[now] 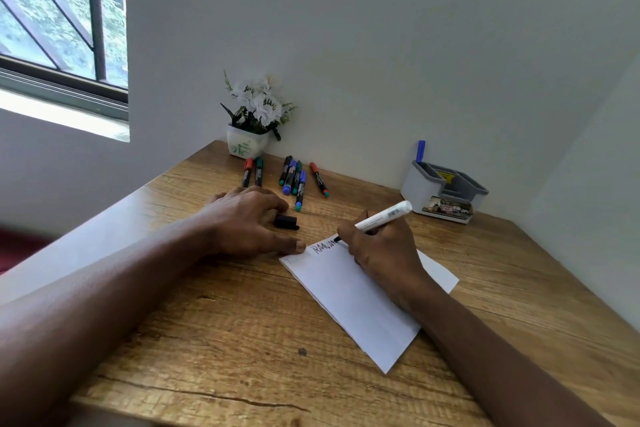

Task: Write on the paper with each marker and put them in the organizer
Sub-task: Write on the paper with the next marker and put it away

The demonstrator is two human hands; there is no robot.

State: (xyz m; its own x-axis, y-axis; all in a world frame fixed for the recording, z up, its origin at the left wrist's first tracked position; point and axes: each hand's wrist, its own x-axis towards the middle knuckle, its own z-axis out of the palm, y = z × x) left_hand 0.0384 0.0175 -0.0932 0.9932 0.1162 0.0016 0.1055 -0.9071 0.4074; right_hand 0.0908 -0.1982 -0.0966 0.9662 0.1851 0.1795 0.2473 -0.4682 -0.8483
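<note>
The right hand has its grip clamped on a white marker, whose tip is down at the far edge of the paper, beside black lettering. The left hand lies flat on the worktop, grip apart, thumb seemingly touching the paper's corner, with a black cap just beside its fingers. Loose markers lie near the wall, and a blue marker stands in the organizer.

left grip: bare | right grip: bare | 2 forearms: bare
</note>
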